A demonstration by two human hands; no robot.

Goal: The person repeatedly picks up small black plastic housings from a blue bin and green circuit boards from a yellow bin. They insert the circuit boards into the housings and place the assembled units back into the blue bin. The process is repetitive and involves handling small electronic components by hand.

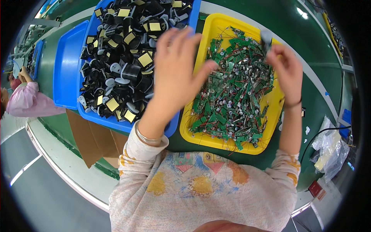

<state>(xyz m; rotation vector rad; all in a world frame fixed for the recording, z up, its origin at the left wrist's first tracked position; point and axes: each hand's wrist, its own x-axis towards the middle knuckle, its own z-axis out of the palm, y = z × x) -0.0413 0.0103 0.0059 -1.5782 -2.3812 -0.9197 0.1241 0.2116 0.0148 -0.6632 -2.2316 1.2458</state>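
My left hand (pixel 176 71), blurred by motion, hovers over the right edge of the blue tray (pixel 174 125) with its fingers apart and nothing seen in them. That tray is heaped with black plastic housings (pixel 131 72), many with grey round ends and pale yellow square pads. At the far right corner of the yellow tray (pixel 210 144), my right hand (pixel 286 69) is closed on a small grey-and-black plastic part (pixel 266 38), smeared by motion. The yellow tray holds a pile of small green circuit boards (pixel 232 92) with thin red and black wires.
Another blue tray (pixel 65 73) lies left of the full one, above an open cardboard box (pixel 91 135). Clear plastic bags (pixel 332 147) and a black cable (pixel 322 130) are on the right. Far left, a person in a pink sleeve (pixel 33 101) works at the bench.
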